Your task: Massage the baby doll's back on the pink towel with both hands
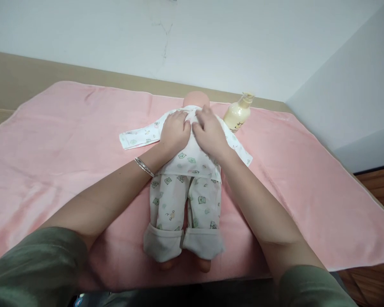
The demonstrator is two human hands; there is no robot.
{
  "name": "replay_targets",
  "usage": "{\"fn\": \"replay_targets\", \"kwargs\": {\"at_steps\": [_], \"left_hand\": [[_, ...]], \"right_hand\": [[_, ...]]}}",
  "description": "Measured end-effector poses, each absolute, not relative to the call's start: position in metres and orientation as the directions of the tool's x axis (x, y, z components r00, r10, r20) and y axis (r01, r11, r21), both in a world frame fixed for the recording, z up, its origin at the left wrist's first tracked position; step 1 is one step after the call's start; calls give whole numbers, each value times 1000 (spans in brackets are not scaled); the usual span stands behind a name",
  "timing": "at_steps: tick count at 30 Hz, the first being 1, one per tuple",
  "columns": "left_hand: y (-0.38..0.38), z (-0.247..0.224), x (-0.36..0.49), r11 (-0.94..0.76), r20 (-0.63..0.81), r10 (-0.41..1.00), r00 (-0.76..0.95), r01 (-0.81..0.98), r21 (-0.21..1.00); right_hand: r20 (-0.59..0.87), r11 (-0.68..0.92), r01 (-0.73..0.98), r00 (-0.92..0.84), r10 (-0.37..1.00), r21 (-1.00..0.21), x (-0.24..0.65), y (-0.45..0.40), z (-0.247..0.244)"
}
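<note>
A baby doll lies lengthwise in front of me, its head away from me and its bare feet towards me. It wears a white printed top and matching trousers with turned-up cuffs. My left hand rests on the upper left of the top, its fingers laid over the cloth. On the upper right, my right hand lies on the same top with the fingers apart and slightly bent. The thumbs point towards each other near the middle. The doll's face does not show.
A pink blanket covers the table under the doll. Beside the doll's right-hand sleeve stands a cream pump bottle. Behind the table's far edge rises a white wall, and a wooden floor shows at the right.
</note>
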State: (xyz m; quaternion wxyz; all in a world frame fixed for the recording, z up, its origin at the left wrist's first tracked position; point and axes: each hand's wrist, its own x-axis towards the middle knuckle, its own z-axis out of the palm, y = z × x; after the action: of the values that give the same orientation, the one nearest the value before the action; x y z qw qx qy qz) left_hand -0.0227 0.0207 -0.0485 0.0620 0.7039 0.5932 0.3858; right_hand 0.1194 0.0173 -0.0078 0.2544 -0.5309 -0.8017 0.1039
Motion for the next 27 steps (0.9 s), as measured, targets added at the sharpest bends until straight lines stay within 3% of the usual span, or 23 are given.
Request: {"fn": "replay_targets", "kwargs": {"at_steps": [3,9,16,23,27], "left_hand": [[20,-47,-23,-284,460,888,2,789,544],[18,-45,-23,-305,466,884,19,779,548],[19,-56,-20,-295,495,868,-41,760,579],[20,-57,-20,-296,493,869,-46,750,592],[21,-56,-20,-308,499,866,-30,754,580]], "right_hand": [[260,446,788,-366,894,-426,119,16,-4],[401,426,786,-250,881,-447,122,15,-1],[190,473,812,-434,881,-342,117,23,-18],[140,390,826,-365,920,-407,110,26,2],[61,248,855,-248,967,-456,104,35,19]]}}
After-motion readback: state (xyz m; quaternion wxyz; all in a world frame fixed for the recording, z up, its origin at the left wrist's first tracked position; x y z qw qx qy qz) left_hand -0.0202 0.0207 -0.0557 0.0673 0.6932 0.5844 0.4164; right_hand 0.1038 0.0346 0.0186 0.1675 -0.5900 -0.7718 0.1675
